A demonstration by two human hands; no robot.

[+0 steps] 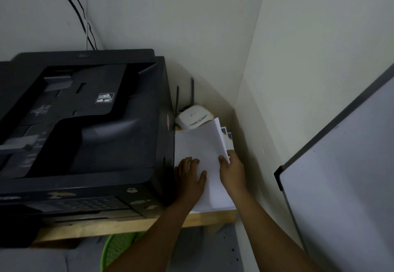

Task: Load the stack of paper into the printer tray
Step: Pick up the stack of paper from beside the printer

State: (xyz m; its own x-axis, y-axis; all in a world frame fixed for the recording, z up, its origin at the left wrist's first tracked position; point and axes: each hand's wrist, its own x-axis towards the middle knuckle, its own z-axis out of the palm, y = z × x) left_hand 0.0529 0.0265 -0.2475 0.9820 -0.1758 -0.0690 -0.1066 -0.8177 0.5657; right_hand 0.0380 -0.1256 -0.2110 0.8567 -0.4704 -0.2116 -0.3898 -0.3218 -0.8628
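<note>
2 hands meet on a stack of paper point(198, 146) that lies on the wooden surface point(132, 226) in the narrow gap between the black printer point(85, 122) and the cream side wall point(298, 80); the left hand point(189, 179) rests flat on the top sheet with straight, slightly spread fingers, its outer edge just beside the printer's right side; the right hand point(231, 170) grips the stack's right edge, thumb on top and the other fingers curled under out of sight, so that the upper sheets are lifted and fanned along that edge; beneath the white sheets a few corners of printed pages with dark patches stick out on the right; the printer sits to the left of the paper, its lid closed and its control panel facing the person, and no part of the stack is inside it; behind the paper, in the corner, sits a small white router point(195, 118) with green lights and 2 dark upright antennas; black cables point(72, 9) run down the back wall to the printer; a whiteboard point(345, 165) with a dark frame leans at the right; a green basket point(119, 248) shows below the surface's front edge.
</note>
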